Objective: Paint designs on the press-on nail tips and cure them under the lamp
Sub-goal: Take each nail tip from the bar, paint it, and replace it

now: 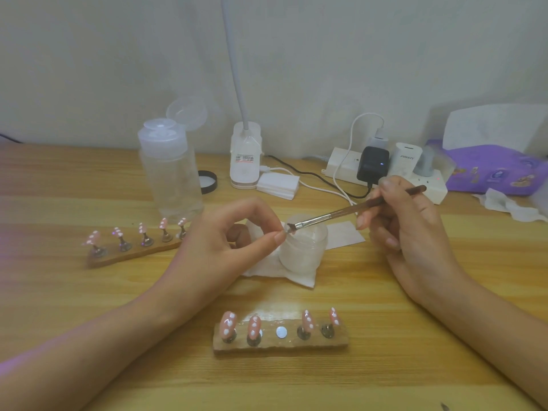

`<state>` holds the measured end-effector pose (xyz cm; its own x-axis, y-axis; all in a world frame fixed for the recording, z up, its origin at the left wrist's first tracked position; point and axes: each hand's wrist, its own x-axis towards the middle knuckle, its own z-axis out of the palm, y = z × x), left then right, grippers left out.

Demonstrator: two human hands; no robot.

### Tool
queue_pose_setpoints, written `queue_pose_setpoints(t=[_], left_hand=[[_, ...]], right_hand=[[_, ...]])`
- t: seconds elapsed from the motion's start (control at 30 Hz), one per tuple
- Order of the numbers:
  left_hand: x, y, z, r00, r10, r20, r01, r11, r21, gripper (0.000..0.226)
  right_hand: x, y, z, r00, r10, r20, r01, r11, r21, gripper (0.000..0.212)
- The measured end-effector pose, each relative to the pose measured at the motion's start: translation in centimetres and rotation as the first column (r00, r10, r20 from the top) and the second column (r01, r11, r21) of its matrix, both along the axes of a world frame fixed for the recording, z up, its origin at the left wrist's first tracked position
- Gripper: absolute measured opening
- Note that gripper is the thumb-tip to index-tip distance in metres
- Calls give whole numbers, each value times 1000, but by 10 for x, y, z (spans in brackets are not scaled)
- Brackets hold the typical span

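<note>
Right now a small piece (pixel 288 230), too small to tell clearly but likely a nail tip, sits pinched between the thumb and forefinger of the left hand (pixel 225 241), above the rim of a frosted jar (pixel 302 247). The bristles of a thin brush (pixel 355 207) touch it; the right hand (pixel 406 226) grips the brush handle like a pen. The jar stands on a white tissue (pixel 296 277). Nearer the person, a wooden holder (pixel 281 345) carries four pink dotted tips (pixel 227 323) on stands, with a bare round disc (pixel 281 332) in its middle slot. A second holder (pixel 133 253) with five tips lies to the left, near a clear bottle (pixel 169 173). A white lamp base (pixel 245 155) stands by the wall.
</note>
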<state>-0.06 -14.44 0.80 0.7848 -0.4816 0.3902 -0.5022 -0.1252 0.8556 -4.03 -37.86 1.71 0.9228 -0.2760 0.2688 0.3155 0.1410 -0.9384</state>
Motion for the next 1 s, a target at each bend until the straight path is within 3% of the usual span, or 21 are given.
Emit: queue_pose_setpoints(t=[0.17,0.37,0.77,1.0], left_hand=[[0,0,0,1000,4,0,-4,1000,2,9],[0,0,0,1000,-5,8,5,1000,2,9],[1,0,-1,1000,-11,2,11,1000,-6,10],[3,0,-3,1000,-17,21,17,1000,4,10]], right_hand=[[1,-1,-2,997,-71,-31,71,997,-15,26],[-1,1,1,1000,0,17,1,1000,-10,22],[0,0,-2,997,-78,-6,78,996,-40,27],[-2,-6,6,963,-270,-11,269,958,100,42]])
